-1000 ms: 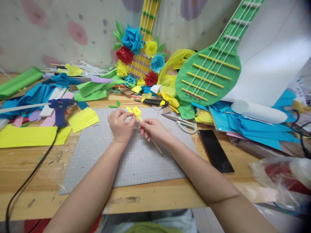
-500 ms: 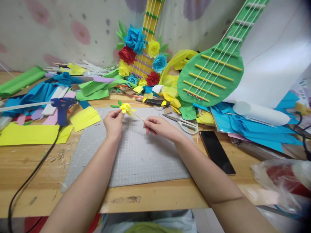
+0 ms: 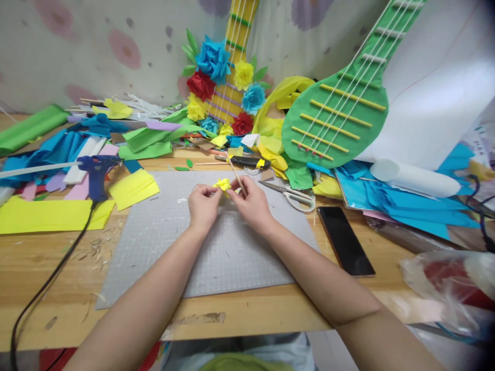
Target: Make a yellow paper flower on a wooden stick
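A small yellow paper flower (image 3: 223, 183) is held over the cutting mat, between the fingertips of both hands. My left hand (image 3: 204, 206) is closed, pinching the flower from its left side. My right hand (image 3: 251, 203) is closed round a thin wooden stick (image 3: 236, 174), which slants up and to the left out of its fingers. The right thumb and fingertip also touch the flower's right edge. Most of the flower's underside is hidden by the fingers. Below lies the grey cutting mat (image 3: 240, 257).
Scissors (image 3: 292, 196), a phone (image 3: 345, 240) and a utility knife (image 3: 247, 162) lie around the mat. A blue glue gun (image 3: 98, 175) with a cable stands left. Behind are a green paper instrument (image 3: 336, 121), a yellow one (image 3: 224, 98) with paper flowers, and crepe paper scraps.
Both hands have come together, the left moving right and slightly down with the flower. The stick has swung from pointing toward the flower to slanting upward in the right hand.
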`<state>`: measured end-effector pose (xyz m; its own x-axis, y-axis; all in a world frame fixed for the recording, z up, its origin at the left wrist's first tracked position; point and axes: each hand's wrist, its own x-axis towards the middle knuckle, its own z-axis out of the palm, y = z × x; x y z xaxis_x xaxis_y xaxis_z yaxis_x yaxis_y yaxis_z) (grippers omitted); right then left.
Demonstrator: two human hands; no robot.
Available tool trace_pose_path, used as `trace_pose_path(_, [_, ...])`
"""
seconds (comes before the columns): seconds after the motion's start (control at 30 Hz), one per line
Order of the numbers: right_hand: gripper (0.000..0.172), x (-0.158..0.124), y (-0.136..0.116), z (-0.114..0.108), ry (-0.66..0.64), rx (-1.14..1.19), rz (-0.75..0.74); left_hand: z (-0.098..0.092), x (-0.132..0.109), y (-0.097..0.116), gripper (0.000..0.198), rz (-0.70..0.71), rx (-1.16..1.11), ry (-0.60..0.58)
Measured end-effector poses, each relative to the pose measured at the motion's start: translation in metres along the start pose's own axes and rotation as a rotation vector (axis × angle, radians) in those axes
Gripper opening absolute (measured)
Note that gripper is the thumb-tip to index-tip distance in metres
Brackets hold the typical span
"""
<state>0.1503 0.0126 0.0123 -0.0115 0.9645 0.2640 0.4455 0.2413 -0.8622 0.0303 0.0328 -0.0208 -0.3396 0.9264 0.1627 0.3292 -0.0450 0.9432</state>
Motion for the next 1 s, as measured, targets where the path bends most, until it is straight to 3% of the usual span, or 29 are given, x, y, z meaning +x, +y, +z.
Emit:
trace_pose_path(0.47, [0.014, 0.0048, 0.0033, -0.0028, 0.039, 0.028, 0.032, 0.0002, -0.0031, 0.0048, 0.01, -0.072, 0.031, -0.036])
trace_pose_path(1.0, [0.013, 0.0039, 0.0032, -0.0023, 0.041, 0.026, 0.034, 0.003, -0.0054, 0.0007, 0.014, -0.048, 0.067, -0.054])
